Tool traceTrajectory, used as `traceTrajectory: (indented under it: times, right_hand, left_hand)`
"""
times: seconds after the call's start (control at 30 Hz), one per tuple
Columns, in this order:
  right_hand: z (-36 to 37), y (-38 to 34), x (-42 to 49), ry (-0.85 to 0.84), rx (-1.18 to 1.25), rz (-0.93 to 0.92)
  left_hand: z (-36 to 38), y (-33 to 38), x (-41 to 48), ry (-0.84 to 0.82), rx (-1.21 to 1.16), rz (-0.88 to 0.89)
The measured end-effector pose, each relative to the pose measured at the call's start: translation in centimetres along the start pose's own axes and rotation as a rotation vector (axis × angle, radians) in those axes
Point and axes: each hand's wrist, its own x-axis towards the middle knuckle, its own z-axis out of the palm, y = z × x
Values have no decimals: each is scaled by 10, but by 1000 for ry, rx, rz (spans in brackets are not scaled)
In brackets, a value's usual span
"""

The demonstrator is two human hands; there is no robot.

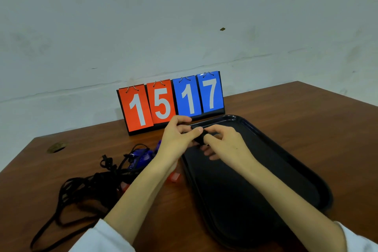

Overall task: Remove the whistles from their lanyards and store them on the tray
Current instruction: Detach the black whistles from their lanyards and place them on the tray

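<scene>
Both hands meet above the far left end of the black tray [286,170]. My left hand [176,139] and my right hand [223,141] pinch a small black whistle [199,138] between them; most of it is hidden by the fingers. Blue whistles [141,156] lie on the table left of the tray, tangled with black lanyards [81,188]. Red whistles [173,177] peek out from under my left forearm. The tray looks bare inside.
A flip scoreboard [171,101] reading 15 and 17 stands at the back of the wooden table [306,112], just behind the tray. A round hole [56,147] sits in the tabletop at the left. A pale wall rises behind.
</scene>
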Motion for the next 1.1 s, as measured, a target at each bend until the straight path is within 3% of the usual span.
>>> traceTrajectory:
  times: [0.2, 0.43, 0.63, 0.97, 1.1]
  right_hand:
    - [-41, 4, 35, -42, 37, 40]
    - [-42, 35, 75, 81, -340, 45]
    - [-31, 52, 97, 54, -517, 68]
    - [-23, 62, 99, 98, -643, 2]
    - [-22, 52, 92, 231, -661, -88]
  left_hand:
    - [39, 28, 50, -96, 111, -41]
    - [56, 5, 95, -148, 481, -50]
    - [47, -23, 118, -272, 810, 49]
    - [37, -33, 122, -332, 873, 72]
    - [2, -10, 105, -309, 896, 149]
